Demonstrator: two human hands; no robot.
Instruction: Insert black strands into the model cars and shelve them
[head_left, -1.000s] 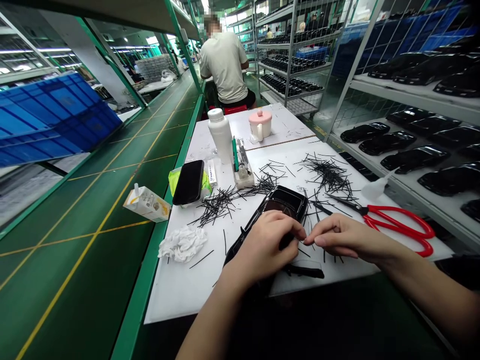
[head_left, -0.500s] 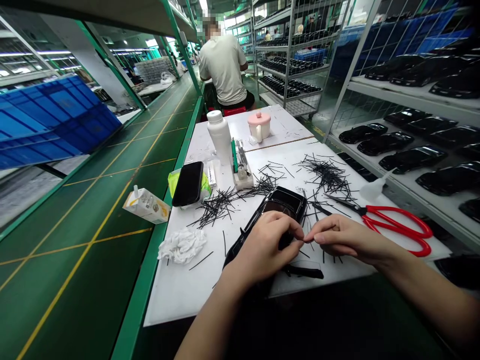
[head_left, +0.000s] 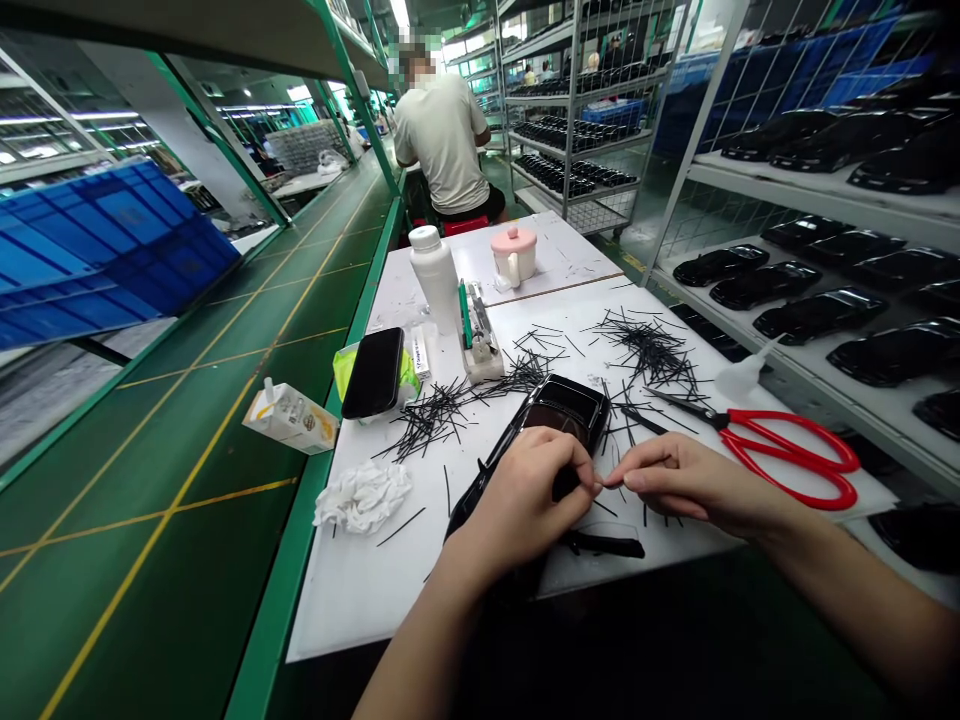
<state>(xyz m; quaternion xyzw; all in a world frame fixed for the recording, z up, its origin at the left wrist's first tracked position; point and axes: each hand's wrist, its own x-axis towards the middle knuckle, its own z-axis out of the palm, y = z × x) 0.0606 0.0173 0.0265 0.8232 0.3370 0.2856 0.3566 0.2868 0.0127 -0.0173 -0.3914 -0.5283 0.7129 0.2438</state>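
A glossy black model car lies at an angle on the white worktop, partly covered by my left hand. The thumb and forefinger of that hand are pinched together over the car's side. Just to the right, my right hand also pinches, its fingertips a small gap from the left ones. Whatever sits between the fingers is too small to make out. Thin black strips lie in loose piles beyond the hands. Beside my right hand are red-handled scissors, and a black tweezer-like tool lies near its fingers.
To the left are a phone, crumpled tissue and a drink carton at the green conveyor's edge. A white bottle and pink-lidded cup stand farther back. Racks of black car bodies line the right. A person sits ahead.
The fingertips of my two hands, touching or nearly so before, now have a small gap between them. The camera view has shifted slightly. The car stays in place.
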